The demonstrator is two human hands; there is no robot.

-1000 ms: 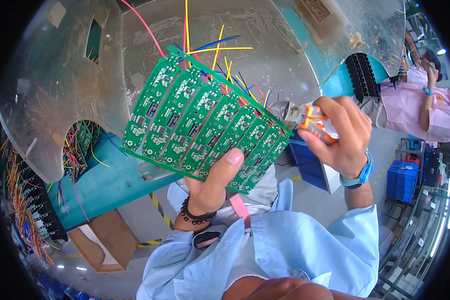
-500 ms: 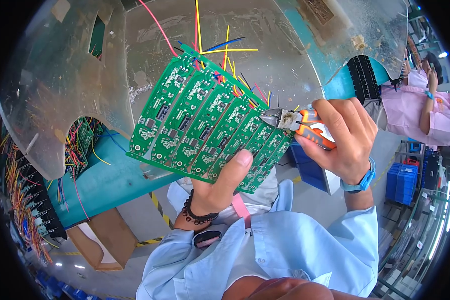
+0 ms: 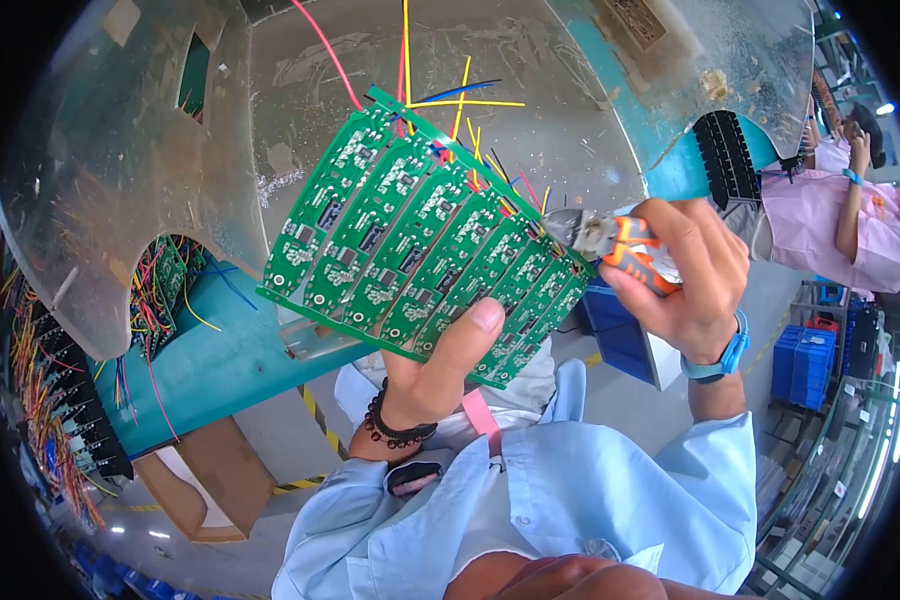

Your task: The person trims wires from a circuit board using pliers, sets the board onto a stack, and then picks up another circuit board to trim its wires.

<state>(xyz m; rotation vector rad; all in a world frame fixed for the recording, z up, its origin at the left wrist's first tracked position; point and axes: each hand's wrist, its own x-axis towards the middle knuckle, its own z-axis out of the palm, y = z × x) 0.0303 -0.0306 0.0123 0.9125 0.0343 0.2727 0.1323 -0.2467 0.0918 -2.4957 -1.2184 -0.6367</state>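
A green circuit board panel (image 3: pixel 370 250), split by slots into several strips, is held tilted over the table edge. My left hand (image 3: pixel 440 360) grips its near edge, thumb on top and the other fingers hidden underneath. Red, yellow, blue and black wires (image 3: pixel 460 100) stick out along its far edge. In my right hand (image 3: pixel 695 270) are diagonal cutters (image 3: pixel 605 240) with orange and grey handles, the fingers wrapped round them. Their jaws lie at the panel's right far edge, beside the short wire ends there; whether they touch a wire I cannot tell.
Left, a wired circuit board (image 3: pixel 165 285) and a black rack (image 3: pixel 80 430) of wires stand by the teal table (image 3: pixel 220 340). Clear plastic sheets (image 3: pixel 150 130) flank the work spot. A black rack (image 3: pixel 727 160) and a person in pink (image 3: pixel 830 210) are right; a blue bin (image 3: pixel 620 335) sits below.
The cutters' jaws have shifted slightly right and up along the panel's edge. The panel has moved a little to the right in my left hand.
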